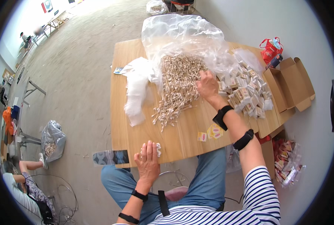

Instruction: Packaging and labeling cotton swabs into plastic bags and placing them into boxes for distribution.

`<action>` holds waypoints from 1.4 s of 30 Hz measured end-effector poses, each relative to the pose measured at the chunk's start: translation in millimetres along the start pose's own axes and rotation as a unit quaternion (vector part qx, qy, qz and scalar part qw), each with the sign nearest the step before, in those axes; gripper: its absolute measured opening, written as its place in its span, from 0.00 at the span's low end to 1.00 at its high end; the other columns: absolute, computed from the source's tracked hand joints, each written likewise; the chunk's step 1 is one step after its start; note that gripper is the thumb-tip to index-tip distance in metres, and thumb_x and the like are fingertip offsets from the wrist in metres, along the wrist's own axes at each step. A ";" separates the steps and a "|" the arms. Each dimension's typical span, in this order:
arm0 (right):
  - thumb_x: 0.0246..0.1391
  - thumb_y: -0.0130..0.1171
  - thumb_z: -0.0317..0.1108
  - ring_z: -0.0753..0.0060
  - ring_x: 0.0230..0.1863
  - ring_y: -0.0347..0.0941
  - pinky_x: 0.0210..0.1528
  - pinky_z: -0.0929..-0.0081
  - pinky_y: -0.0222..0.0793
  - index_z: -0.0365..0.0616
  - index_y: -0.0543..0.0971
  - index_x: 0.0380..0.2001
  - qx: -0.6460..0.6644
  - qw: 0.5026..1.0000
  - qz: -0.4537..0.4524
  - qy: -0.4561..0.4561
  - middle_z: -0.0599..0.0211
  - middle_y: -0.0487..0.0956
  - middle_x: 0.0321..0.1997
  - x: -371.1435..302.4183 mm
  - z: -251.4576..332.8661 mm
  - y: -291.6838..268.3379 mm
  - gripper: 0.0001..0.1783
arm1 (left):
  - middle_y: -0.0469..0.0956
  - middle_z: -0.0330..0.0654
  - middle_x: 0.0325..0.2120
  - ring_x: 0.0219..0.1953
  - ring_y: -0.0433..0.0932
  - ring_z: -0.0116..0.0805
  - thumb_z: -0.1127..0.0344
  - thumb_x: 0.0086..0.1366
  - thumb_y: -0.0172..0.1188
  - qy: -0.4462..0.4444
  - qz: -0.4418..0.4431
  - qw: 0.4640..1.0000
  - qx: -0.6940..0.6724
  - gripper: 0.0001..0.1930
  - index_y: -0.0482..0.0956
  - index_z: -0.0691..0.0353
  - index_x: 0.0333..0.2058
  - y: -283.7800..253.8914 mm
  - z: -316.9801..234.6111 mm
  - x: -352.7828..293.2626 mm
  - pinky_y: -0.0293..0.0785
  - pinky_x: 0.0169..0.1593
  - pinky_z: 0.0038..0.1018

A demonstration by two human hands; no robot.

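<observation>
A large heap of cotton swabs (180, 82) with pale sticks and white tips lies on the wooden table (137, 135), partly on a clear plastic bag. At the heap's right edge, my right hand (208, 85) has its fingers bent and drawn together; what they pinch, if anything, is hidden. Near the front edge, my left hand (148, 163) is closed over a small bunch of swabs (158, 150), whose white tips stick out beside the fingers. Just right of my right hand are many small packed swab bundles (245, 92) in clear wrapping.
Clear plastic sheeting (182, 30) covers the far edge. White thin bags (136, 97) lie left of the heap, small yellow cards (214, 132) near the front. An open cardboard box (290, 86) and red bag (271, 50) stand right. A co-worker (26, 191) sits lower left.
</observation>
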State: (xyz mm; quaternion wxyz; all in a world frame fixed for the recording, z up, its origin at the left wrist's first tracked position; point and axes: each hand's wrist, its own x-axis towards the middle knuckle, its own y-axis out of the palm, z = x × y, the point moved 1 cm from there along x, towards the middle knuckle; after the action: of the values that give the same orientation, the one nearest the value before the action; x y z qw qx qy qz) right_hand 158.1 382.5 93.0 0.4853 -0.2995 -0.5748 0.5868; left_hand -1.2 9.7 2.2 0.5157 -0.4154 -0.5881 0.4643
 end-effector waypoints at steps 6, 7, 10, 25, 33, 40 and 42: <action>0.49 0.69 0.40 0.48 0.62 0.66 0.61 0.52 0.66 0.45 0.64 0.68 -0.166 0.970 -0.174 0.045 0.48 0.69 0.63 82.1 -32.6 -21.6 0.43 | 0.61 0.48 0.67 0.71 0.56 0.43 0.62 0.54 0.63 -0.007 0.011 1.000 0.003 0.40 0.63 0.65 0.66 -10.6 6.3 5.9 0.51 0.63 0.50; 0.49 0.70 0.42 0.47 0.63 0.65 0.63 0.50 0.64 0.46 0.61 0.70 -0.194 0.959 -0.198 0.057 0.48 0.68 0.65 95.6 -43.9 -28.8 0.47 | 0.61 0.48 0.67 0.70 0.57 0.44 0.62 0.54 0.63 -0.006 0.014 1.000 0.003 0.39 0.63 0.65 0.66 -9.2 5.8 6.3 0.50 0.63 0.50; 0.47 0.72 0.46 0.43 0.66 0.62 0.66 0.46 0.58 0.50 0.49 0.75 -0.174 0.954 -0.217 0.111 0.51 0.64 0.70 130.7 -73.1 -50.2 0.58 | 0.61 0.48 0.67 0.70 0.58 0.44 0.61 0.55 0.63 -0.004 0.025 1.000 0.005 0.39 0.63 0.66 0.65 -7.9 4.8 7.7 0.50 0.63 0.50; 0.54 0.55 0.39 0.52 0.52 0.76 0.60 0.57 0.66 0.49 0.86 0.32 -0.051 0.981 -0.100 0.158 0.58 0.85 0.41 178.3 -104.5 -40.1 0.13 | 0.60 0.51 0.67 0.69 0.57 0.49 0.63 0.52 0.65 0.000 0.053 0.998 -0.020 0.42 0.62 0.69 0.65 -17.8 4.5 11.5 0.51 0.62 0.50; 0.50 0.60 0.27 0.50 0.36 0.78 0.54 0.62 0.67 0.37 0.83 0.24 0.363 0.909 -0.205 -0.008 0.50 0.82 0.26 85.2 -22.3 -126.6 0.06 | 0.56 0.51 0.69 0.71 0.52 0.50 0.57 0.44 0.72 0.004 0.064 0.996 -0.068 0.53 0.57 0.69 0.68 -26.2 4.5 12.4 0.47 0.63 0.50; 0.46 0.57 0.23 0.50 0.45 0.68 0.51 0.58 0.65 0.40 0.77 0.27 0.335 0.895 -0.212 -0.205 0.57 0.75 0.31 -63.1 34.1 -145.3 0.03 | 0.52 0.51 0.71 0.74 0.48 0.50 0.53 0.41 0.76 -0.024 0.099 0.984 -0.146 0.57 0.56 0.63 0.69 -44.6 7.9 15.1 0.45 0.67 0.54; 0.43 0.56 0.21 0.48 0.45 0.67 0.50 0.57 0.65 0.40 0.75 0.26 0.306 0.895 -0.189 -0.265 0.56 0.73 0.30 -100.4 38.2 -138.5 0.04 | 0.52 0.52 0.72 0.74 0.48 0.52 0.53 0.42 0.76 -0.034 0.085 0.980 -0.177 0.58 0.55 0.63 0.70 -47.2 13.2 19.7 0.43 0.68 0.57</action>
State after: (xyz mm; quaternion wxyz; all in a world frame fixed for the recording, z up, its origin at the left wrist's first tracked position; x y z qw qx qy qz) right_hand 189.7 257.8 212.2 0.4838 0.1445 -0.5204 0.6887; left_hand -17.2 16.7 52.1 0.3726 -0.5327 -0.6403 0.4092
